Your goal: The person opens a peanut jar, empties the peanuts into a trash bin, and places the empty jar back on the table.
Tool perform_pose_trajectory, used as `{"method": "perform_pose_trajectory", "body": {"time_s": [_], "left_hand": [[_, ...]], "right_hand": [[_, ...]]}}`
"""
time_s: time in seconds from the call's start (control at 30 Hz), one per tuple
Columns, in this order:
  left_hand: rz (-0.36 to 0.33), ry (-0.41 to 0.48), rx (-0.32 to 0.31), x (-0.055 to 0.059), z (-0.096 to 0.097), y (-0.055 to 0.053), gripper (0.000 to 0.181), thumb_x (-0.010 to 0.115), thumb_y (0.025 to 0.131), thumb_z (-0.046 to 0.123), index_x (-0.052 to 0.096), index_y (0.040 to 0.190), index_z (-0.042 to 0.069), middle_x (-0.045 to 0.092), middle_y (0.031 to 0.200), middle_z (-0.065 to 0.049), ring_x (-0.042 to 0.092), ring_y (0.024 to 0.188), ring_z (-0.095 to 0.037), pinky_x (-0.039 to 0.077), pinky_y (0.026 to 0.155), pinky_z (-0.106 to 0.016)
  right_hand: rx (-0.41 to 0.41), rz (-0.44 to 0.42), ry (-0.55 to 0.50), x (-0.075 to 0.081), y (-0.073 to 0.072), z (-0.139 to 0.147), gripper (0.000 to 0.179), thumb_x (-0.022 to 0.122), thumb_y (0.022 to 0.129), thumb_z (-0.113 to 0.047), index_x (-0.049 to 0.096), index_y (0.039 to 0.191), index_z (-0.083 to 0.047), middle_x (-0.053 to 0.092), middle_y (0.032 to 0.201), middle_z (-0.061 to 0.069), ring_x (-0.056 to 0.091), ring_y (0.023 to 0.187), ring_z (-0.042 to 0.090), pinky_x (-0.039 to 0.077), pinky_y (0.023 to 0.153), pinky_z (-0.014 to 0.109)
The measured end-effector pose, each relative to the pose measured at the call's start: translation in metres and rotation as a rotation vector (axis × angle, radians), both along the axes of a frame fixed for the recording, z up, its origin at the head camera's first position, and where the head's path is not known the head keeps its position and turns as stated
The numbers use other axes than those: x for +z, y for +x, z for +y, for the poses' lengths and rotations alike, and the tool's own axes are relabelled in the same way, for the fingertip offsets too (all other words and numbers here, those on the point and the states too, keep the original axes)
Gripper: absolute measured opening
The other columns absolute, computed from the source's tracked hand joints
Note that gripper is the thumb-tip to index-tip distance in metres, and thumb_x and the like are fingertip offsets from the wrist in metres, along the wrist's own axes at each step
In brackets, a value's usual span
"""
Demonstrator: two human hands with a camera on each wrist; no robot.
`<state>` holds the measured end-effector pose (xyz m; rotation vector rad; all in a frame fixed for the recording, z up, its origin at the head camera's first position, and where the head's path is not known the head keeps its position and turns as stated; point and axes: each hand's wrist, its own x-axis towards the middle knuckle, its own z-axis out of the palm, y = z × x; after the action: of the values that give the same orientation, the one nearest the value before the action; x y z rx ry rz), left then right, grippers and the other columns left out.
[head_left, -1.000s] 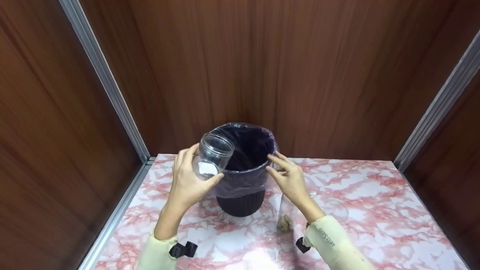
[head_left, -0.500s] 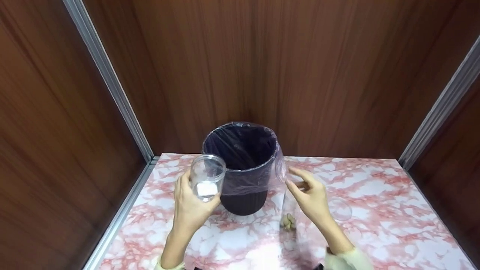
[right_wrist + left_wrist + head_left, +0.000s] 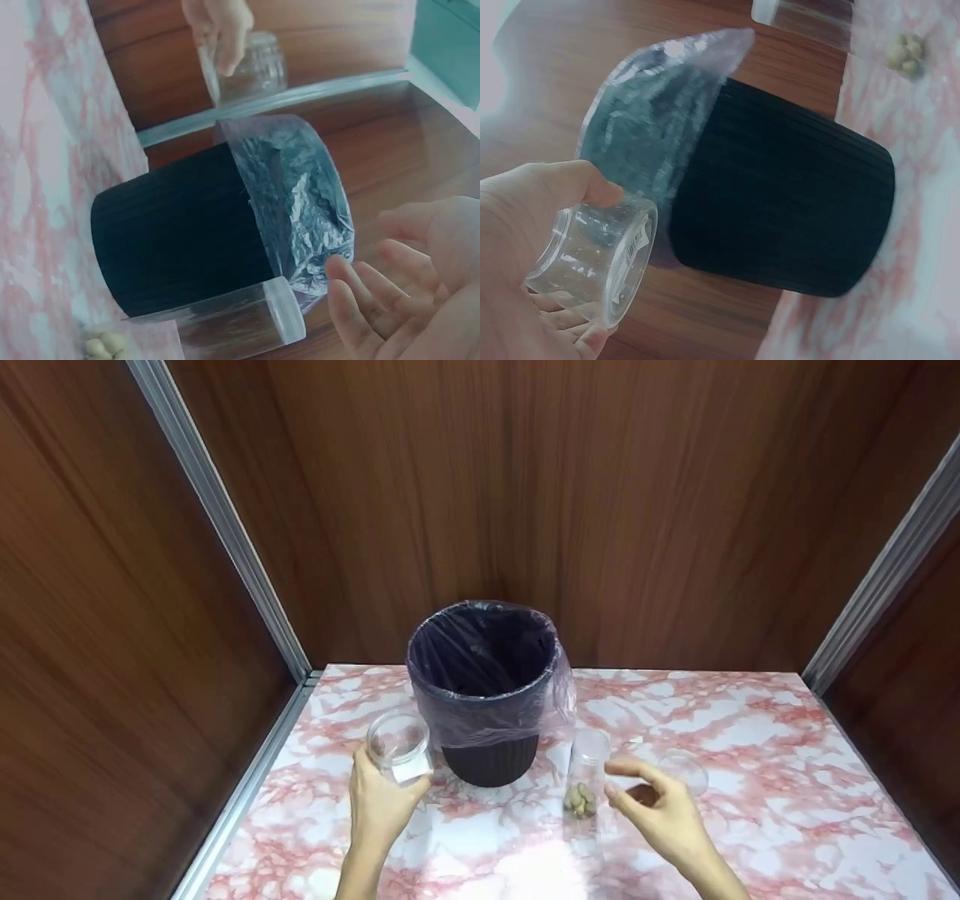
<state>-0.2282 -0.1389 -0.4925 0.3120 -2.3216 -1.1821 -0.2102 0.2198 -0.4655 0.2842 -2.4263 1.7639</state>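
Note:
My left hand (image 3: 379, 806) grips a clear plastic jar (image 3: 396, 739) with a white label at its base, left of the bin; nothing shows inside the jar. In the left wrist view the thumb and fingers wrap round this jar (image 3: 592, 255). Close to the right side of a tall clear container (image 3: 589, 765) is my right hand (image 3: 667, 814), its fingers loosely bent and holding nothing. That container stands upright with several pale greenish-brown nut-like pieces (image 3: 580, 799) at its bottom. The right wrist view shows the relaxed fingers beyond its whitish lid (image 3: 285, 311).
A black bin (image 3: 491, 761) with a thin purplish bag liner (image 3: 480, 720) folded over its rim stands at the back middle. A clear round disc (image 3: 694, 775) lies on the marbled table (image 3: 787, 780) beyond the right hand. Wooden panels (image 3: 480, 495) enclose the back and sides.
My left hand has lowered the clear jar from the bin's rim toward the table. My right hand has left the liner's edge and moved down to beside the tall container.

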Motion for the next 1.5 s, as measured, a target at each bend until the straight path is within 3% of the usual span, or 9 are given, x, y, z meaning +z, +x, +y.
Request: {"method": "perform_pose_trajectory", "body": {"time_s": [0.17,0.4,0.57,0.83,1.03,1.33,1.5], "left_hand": [[-0.012,0.000,-0.002,-0.027,0.001,-0.007,0.100,0.089,0.060,0.022,0.034,0.137,-0.009,0.050,0.126,-0.026,0.048,0.119,-0.044,0.038,0.102,-0.054],[-0.001,-0.007,0.000,-0.069,0.005,-0.022,0.095,0.088,0.057,0.016,0.039,0.134,-0.008,0.053,0.123,-0.024,0.051,0.116,-0.043,0.040,0.101,-0.052],[0.004,0.019,-0.015,-0.090,0.003,-0.034,0.091,0.087,0.057,0.013,0.041,0.134,-0.005,0.054,0.125,-0.024,0.051,0.117,-0.042,0.041,0.100,-0.051],[-0.037,0.018,-0.014,-0.112,-0.017,-0.052,0.088,0.087,0.056,0.012,0.043,0.130,-0.005,0.055,0.120,-0.024,0.052,0.115,-0.041,0.041,0.099,-0.050],[-0.063,0.012,-0.051,-0.120,-0.027,-0.059,0.084,0.087,0.065,0.017,0.042,0.132,-0.006,0.053,0.125,-0.024,0.051,0.118,-0.042,0.040,0.101,-0.051],[-0.141,0.037,-0.038,-0.134,-0.034,-0.062,0.089,0.088,0.064,0.017,0.039,0.135,-0.005,0.054,0.124,-0.023,0.052,0.115,-0.039,0.042,0.098,-0.051],[-0.162,0.057,-0.026,-0.139,-0.028,-0.061,0.093,0.087,0.065,0.018,0.036,0.139,-0.002,0.052,0.127,-0.021,0.051,0.116,-0.040,0.042,0.096,-0.053]], "right_hand": [[0.072,-0.029,0.081,-0.007,0.005,0.007,0.027,0.071,0.086,-0.004,0.067,0.113,-0.004,0.066,0.111,0.013,0.064,0.073,0.020,0.056,0.066,0.028],[0.168,-0.021,0.148,-0.007,0.004,0.016,0.028,0.071,0.089,-0.019,0.067,0.113,-0.006,0.065,0.109,0.013,0.063,0.071,0.017,0.055,0.064,0.028],[0.198,-0.019,0.164,-0.008,0.004,0.020,0.027,0.070,0.090,-0.020,0.067,0.113,-0.006,0.066,0.108,0.011,0.064,0.072,0.017,0.054,0.064,0.029],[0.243,-0.035,0.162,-0.013,0.002,0.022,0.028,0.069,0.091,-0.020,0.066,0.115,-0.005,0.065,0.109,0.013,0.064,0.075,0.018,0.056,0.067,0.030],[0.275,-0.016,0.170,-0.013,0.002,0.022,0.025,0.068,0.092,-0.019,0.067,0.112,-0.005,0.065,0.108,0.013,0.062,0.071,0.015,0.054,0.064,0.028],[0.288,-0.026,0.170,-0.017,0.002,0.022,0.025,0.068,0.092,-0.019,0.066,0.113,-0.007,0.065,0.108,0.011,0.063,0.072,0.015,0.055,0.067,0.029],[0.287,-0.039,0.169,-0.019,0.003,0.024,0.026,0.068,0.092,-0.019,0.066,0.114,-0.006,0.065,0.108,0.012,0.062,0.072,0.016,0.055,0.067,0.029]]}}
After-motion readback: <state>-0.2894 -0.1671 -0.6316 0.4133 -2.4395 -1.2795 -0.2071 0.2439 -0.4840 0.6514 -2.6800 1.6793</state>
